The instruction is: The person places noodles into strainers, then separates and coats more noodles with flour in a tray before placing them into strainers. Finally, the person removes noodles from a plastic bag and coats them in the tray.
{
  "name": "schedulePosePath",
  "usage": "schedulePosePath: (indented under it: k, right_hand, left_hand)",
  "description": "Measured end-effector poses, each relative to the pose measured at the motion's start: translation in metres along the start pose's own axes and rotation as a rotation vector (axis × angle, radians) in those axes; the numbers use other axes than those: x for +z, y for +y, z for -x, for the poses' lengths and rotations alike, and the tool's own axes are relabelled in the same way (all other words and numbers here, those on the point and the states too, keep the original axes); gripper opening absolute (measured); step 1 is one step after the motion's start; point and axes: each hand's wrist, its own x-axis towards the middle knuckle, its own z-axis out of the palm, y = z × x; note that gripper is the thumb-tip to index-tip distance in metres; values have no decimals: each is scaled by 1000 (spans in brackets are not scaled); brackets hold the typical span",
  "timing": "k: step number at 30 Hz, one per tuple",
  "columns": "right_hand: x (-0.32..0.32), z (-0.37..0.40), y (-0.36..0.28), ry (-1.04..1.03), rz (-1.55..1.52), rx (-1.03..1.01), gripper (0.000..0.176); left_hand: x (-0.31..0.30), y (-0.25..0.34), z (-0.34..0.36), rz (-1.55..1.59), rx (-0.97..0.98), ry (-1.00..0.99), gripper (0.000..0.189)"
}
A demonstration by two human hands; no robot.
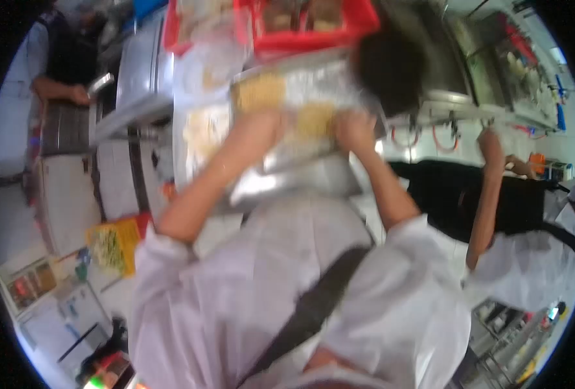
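A shallow metal tray (313, 84) lies in front of me, blurred by motion. Two flat golden pieces with a crumb-like surface are in it: one golden piece (259, 91) at the upper left, another golden piece (316, 120) between my hands. My left hand (261, 131) is over the tray's left part, just below the first piece; its fingers are smeared. My right hand (355, 131) is curled at the right edge of the second piece and seems to pinch it. Left of the tray, a white container (181, 146) holds pale pieces.
Red bins (313, 40) with contents stand behind the tray. A dark round thing (391, 68), too blurred to name, is at the tray's upper right. A co-worker's arm (488, 188) reaches in on the right; another person's hand (75, 94) is at the far left.
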Motion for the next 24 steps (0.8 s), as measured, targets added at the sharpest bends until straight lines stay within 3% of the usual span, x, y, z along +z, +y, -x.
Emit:
schedulePosePath:
  k: [1, 2, 3, 5, 6, 7, 9, 10, 12, 13, 14, 15, 16, 18, 19, 20, 21, 23, 24]
  right_hand:
    - [-8, -44, -1, -122, 204, 125, 33]
    - [-15, -51, -6, -18, 187, 102, 41]
    - [-15, -89, -11, 34, 197, 79, 41]
    - [-22, -87, -32, 117, -443, -240, 41]
    - [-36, -53, -25, -31, -316, -225, 43]
    - [-27, -54, -20, -13, -314, -229, 43]
    - [6, -51, -2, -352, 48, -95, 46]
    - [5, -53, 6, -277, 29, -118, 44]
    - [-20, -66, 15, -322, 47, -124, 43]
    - [-40, -70, 13, -376, 57, -123, 43]
    - [-58, -76, 15, -297, 24, -199, 39]
    - [-86, -84, 4, -151, -68, -263, 32]
    - [-116, -91, -11, -4, -157, -324, 25]
    - [-161, -104, -38, -6, -416, -256, 27]
    - [-196, -110, -56, -23, -390, -264, 28]
    - [-223, -115, -72, -40, -365, -272, 29]
    - [-232, -117, -78, -42, -362, -265, 29]
    - [-247, -126, -86, 247, -656, -449, 26]
    - [-258, -124, -101, 195, -846, -356, 18]
  left_hand:
    - [-33, 17, -2, -72, 189, 127, 19]
    - [-61, 34, -15, -193, 431, 336, 21]
    - [-91, 42, -23, -188, 481, 397, 22]
    - [-125, 67, -16, -115, 517, 424, 26]
    - [-121, 117, 6, -101, 556, 456, 29]
    - [-139, 131, 10, -127, 554, 479, 28]
    - [-166, 143, 22, -165, 578, 509, 27]
    - [-179, 146, 27, -182, 597, 579, 26]
    - [-194, 150, 33, -193, 609, 645, 25]
    - [-198, 152, 35, -220, 556, 524, 29]
    - [-199, 153, 34, -251, 505, 408, 37]
    - [-194, 148, 28, -253, 514, 406, 37]
    - [-180, 136, 17, -272, 496, 281, 45]
    - [-142, 109, -15, -156, 375, 35, 59]
    - [-112, 90, -42, -25, 277, -80, 64]
    - [-62, 39, -80, -43, 338, -30, 68]
    - [-32, 26, -93, -56, 440, -75, 72]
    - [38, -9, -116, -16, 275, -188, 62]
    - [68, -28, -125, -47, 178, -199, 57]
